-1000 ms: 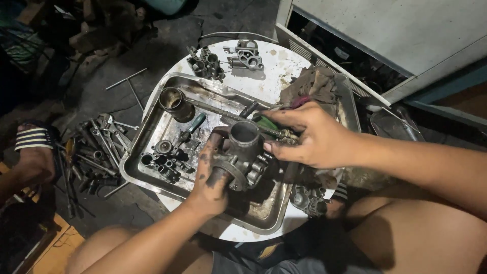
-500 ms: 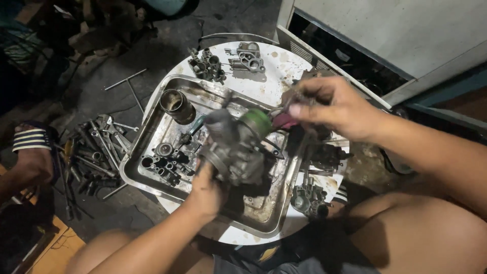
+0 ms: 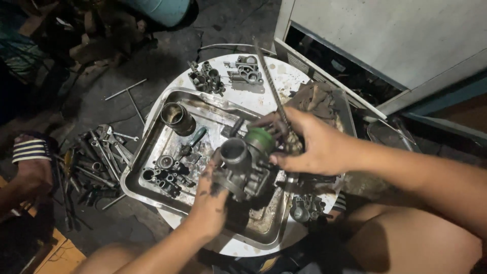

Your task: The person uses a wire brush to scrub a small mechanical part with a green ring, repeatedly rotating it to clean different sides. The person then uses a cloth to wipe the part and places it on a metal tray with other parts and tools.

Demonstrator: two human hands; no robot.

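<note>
While the left hand (image 3: pixel 210 200) is gripping the carburetor body (image 3: pixel 242 170) over the steel tray (image 3: pixel 147 167), right hand (image 3: pixel 309 144) fingers are pinching a green-handled tool (image 3: pixel 261 138).

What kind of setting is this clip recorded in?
Probably an informal engine-repair spot, worked on the ground. The left hand holds a carburetor body over a greasy metal tray of small parts, and wrenches lie scattered on the dark floor.

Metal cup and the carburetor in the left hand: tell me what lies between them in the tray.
Head view: a green-handled screwdriver lies on the tray between metal cup and carburetor.
</note>
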